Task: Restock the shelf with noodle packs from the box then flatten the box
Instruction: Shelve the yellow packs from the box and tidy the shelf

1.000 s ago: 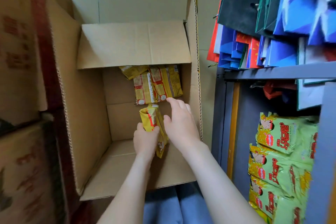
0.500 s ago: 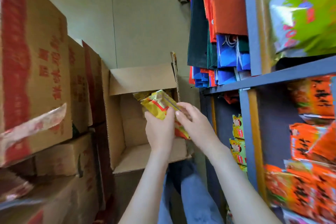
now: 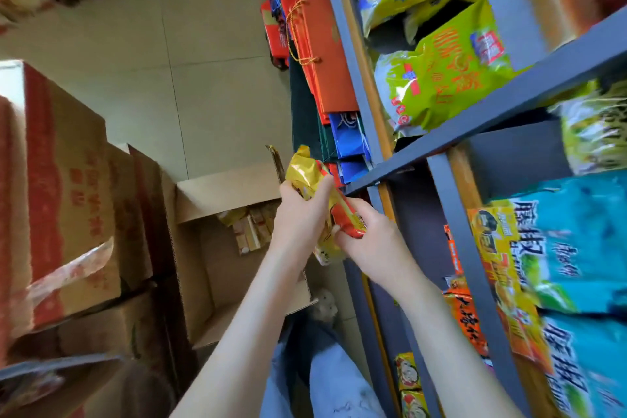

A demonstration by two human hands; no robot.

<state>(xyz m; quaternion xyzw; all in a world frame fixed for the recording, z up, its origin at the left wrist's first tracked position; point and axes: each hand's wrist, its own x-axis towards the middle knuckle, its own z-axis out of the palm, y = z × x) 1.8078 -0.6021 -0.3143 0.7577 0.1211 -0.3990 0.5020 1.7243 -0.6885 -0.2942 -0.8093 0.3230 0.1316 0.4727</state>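
Note:
Both hands hold a bundle of yellow and red noodle packs (image 3: 314, 180) in the air, above the open cardboard box (image 3: 220, 190) and just left of the grey-blue shelf (image 3: 448, 139). My left hand (image 3: 300, 214) grips the yellow upper end. My right hand (image 3: 369, 241) grips the red lower end. A few more yellow noodle packs (image 3: 249, 226) lie at the far end inside the box. The box stands on the floor with its flaps up.
Closed cartons with red print (image 3: 61, 193) are stacked at the left. The shelf holds green bags (image 3: 441, 78), blue bags (image 3: 576, 237) and orange packs (image 3: 468, 322). Red and blue paper gift bags (image 3: 322, 54) stand beyond the shelf end. The tiled floor (image 3: 190, 71) lies beyond the box.
Both hands lifted the noodle packs out of the box and up toward the shelf on the right. The view tilted up, showing higher shelves.

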